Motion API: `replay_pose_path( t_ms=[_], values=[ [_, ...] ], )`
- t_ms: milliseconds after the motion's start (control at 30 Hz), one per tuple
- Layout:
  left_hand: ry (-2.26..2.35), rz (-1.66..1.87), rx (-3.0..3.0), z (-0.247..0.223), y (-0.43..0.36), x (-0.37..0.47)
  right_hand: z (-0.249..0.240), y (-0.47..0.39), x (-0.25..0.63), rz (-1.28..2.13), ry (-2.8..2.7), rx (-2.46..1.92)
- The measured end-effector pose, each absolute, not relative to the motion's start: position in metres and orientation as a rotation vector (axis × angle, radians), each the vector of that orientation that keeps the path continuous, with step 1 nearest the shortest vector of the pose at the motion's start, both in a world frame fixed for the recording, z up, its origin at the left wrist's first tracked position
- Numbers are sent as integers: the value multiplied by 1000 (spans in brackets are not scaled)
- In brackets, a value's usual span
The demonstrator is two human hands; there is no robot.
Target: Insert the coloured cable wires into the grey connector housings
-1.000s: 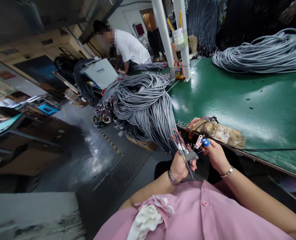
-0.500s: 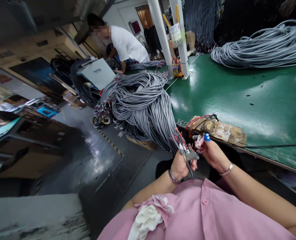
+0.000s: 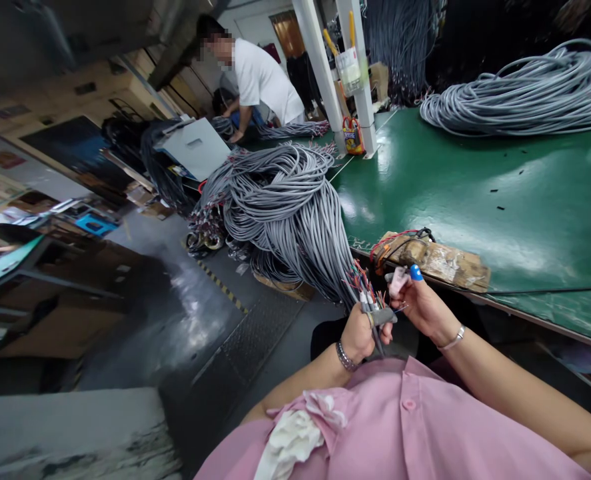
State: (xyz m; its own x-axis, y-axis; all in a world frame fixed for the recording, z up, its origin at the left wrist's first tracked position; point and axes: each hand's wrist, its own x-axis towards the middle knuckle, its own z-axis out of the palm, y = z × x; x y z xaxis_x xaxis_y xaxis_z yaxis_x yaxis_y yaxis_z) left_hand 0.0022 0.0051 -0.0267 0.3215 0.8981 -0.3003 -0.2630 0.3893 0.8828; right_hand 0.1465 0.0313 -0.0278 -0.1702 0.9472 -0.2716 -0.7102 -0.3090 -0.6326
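Gathered in my left hand (image 3: 361, 335) are the ends of several grey cables, its fingers wrapped round them and a grey covering on the thumb. Thin coloured wires (image 3: 362, 279) fan out from the stripped cable ends above that hand. My right hand (image 3: 422, 308), with a blue cover on one fingertip, is closed on a small pale pink piece (image 3: 398, 283) whose kind I cannot make out. It is just right of the wire ends. A large heap of grey cables (image 3: 285, 193) hangs over the bench edge beyond my left hand.
A worn wooden block (image 3: 450, 265) with red and black leads lies on the green bench (image 3: 540, 213) at its near edge. Farther back are a coil of grey cable (image 3: 515, 93) and white posts (image 3: 362, 113). A person in a white shirt (image 3: 268, 83) leans over the bench's far end.
My right hand has turned the pink piece slightly beside the wires, while my left hand keeps its grip. The person at the back has shifted right and raised an arm a little.
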Motion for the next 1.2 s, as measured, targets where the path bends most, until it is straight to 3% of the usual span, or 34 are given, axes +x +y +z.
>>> replay_pose_path(
  t_ms=[167, 433, 633, 833, 1200],
  values=[
    [879, 937, 830, -24, -2, -4, -25, 30, 151, 1825, -516, -735],
    [852, 929, 795, -16, 5, 0, -22, 27, 151, 1665, -627, -860],
    [804, 896, 787, -12, 12, 4, -32, 29, 151, 1331, -740, -1001],
    [834, 868, 787, -23, 17, 4, -29, 35, 145, 1667, -582, -813],
    [909, 823, 824, -28, 16, 2, -26, 35, 142, 1636, -487, -829]
  ],
)
